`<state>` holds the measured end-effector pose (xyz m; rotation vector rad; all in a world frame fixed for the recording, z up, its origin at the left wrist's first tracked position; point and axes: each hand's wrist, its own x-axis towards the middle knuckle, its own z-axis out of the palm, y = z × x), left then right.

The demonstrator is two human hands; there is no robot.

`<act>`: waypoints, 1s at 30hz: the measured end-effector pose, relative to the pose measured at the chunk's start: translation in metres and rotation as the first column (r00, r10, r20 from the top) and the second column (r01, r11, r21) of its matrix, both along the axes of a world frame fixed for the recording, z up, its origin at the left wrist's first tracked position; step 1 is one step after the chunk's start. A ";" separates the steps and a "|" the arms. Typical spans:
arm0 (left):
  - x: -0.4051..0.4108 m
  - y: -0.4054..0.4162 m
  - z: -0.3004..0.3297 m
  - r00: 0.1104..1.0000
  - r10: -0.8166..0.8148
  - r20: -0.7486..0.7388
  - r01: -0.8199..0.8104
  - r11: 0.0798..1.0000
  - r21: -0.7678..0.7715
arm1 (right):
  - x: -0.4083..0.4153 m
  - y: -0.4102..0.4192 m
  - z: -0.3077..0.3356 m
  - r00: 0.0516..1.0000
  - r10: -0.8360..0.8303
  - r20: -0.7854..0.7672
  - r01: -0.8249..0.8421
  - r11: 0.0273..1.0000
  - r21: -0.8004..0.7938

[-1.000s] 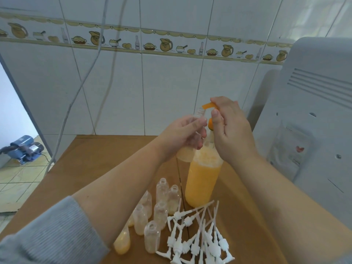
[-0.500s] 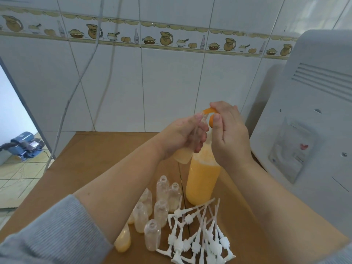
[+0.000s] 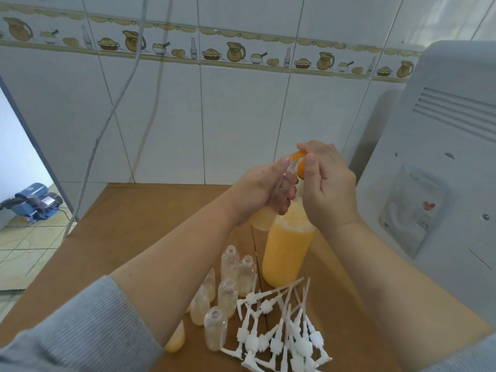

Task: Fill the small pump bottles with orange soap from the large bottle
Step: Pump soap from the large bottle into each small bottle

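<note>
Hands (image 3: 300, 189) unmoved; forearm hides, seemingly, small bottles (image 3: 228, 288).

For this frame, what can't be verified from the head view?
- Fill level of the small bottle: the left hand wraps most of it.
- Whether soap is flowing: the orange pump spout meets the bottle mouth behind fingertips of the right hand.
- Neck of the large bottle: behind both hands.
- Number of filled bottles: the left forearm covers part of the group.
- Count of white pump tops: piled, overlapping.
</note>
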<state>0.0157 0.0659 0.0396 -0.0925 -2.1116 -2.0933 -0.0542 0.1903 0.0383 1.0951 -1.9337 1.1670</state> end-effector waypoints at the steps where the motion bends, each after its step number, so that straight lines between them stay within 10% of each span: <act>1: 0.000 0.000 0.001 1.000 0.013 -0.003 -0.013 1.000 0.004 | 0.000 0.000 0.004 1.000 0.004 -0.004 -0.004 1.000 0.021; 30: 0.009 0.004 0.023 0.994 0.104 0.023 -0.103 0.994 -0.048 | 0.005 0.004 0.014 0.998 -0.015 -0.054 0.019 0.997 0.076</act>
